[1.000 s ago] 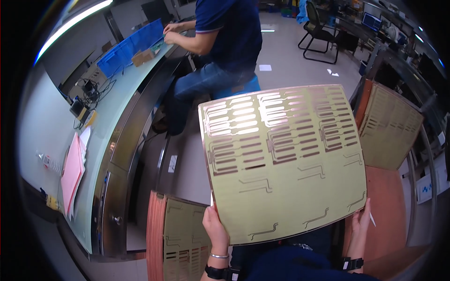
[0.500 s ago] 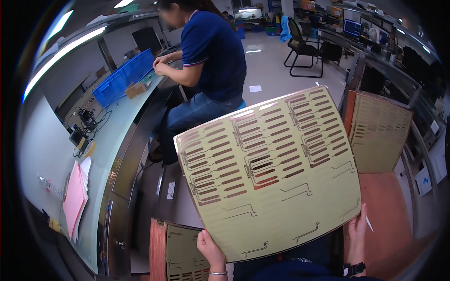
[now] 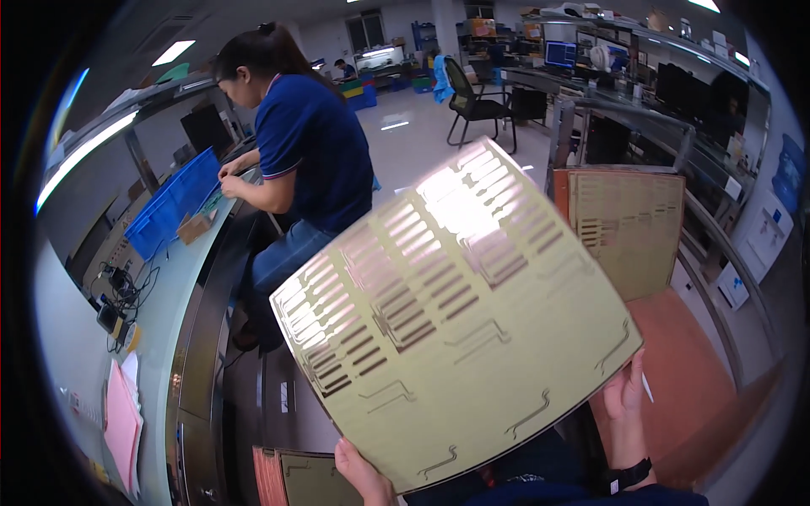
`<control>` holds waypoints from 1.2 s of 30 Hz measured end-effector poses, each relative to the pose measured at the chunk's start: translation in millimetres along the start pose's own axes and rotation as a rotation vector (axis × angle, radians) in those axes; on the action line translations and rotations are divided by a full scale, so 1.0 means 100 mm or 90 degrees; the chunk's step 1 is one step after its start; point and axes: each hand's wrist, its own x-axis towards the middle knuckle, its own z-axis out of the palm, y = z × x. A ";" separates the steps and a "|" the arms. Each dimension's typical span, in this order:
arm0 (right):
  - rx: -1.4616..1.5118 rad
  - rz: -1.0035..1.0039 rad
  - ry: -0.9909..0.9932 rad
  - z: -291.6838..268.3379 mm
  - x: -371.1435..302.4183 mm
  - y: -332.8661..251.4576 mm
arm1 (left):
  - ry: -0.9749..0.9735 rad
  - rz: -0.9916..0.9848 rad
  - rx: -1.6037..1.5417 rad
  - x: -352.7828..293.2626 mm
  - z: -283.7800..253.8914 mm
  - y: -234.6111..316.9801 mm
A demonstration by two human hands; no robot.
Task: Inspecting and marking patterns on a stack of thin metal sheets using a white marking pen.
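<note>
A large, thin circuit board panel [image 3: 472,371], pale green-yellow with rows of dark slots and copper traces, is held up tilted before me, its left side lower than its right. My left hand [image 3: 361,474] grips the lower left corner, fingers partly behind the panel. At the lower right edge my right hand [image 3: 623,392] is closed on the panel. A slim white pen-like stick [image 3: 647,387] protrudes beside the right fingers; its other end is hidden. Light glares off the panel's upper part.
Similar panels stand stacked at lower left [image 3: 316,479] and upright on the right [image 3: 629,244], behind a reddish-brown surface [image 3: 685,358]. A co-worker [image 3: 316,143] sits at the left bench [image 3: 190,278], with a blue crate [image 3: 169,202] and pink papers [image 3: 123,422]. A black chair [image 3: 481,101] stands beyond.
The panel has tilted further, its left side dropping, and bright glare now crosses its slots. Both hands keep their hold. My view has swung to the right.
</note>
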 end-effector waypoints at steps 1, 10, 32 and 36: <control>0.000 -0.002 0.006 0.12 -0.02 0.04 | -0.018 -0.004 -0.023 -0.01 0.16 0.07; 0.032 -0.015 0.007 0.82 -0.20 0.29 | -0.178 -0.041 -0.171 -0.37 1.19 0.44; -0.212 -0.254 0.383 -2.00 0.48 -2.94 | -0.572 -0.175 0.270 0.10 0.67 0.40; -0.281 -0.299 0.526 -2.34 0.67 -2.69 | -0.519 -0.200 0.282 0.11 0.50 0.37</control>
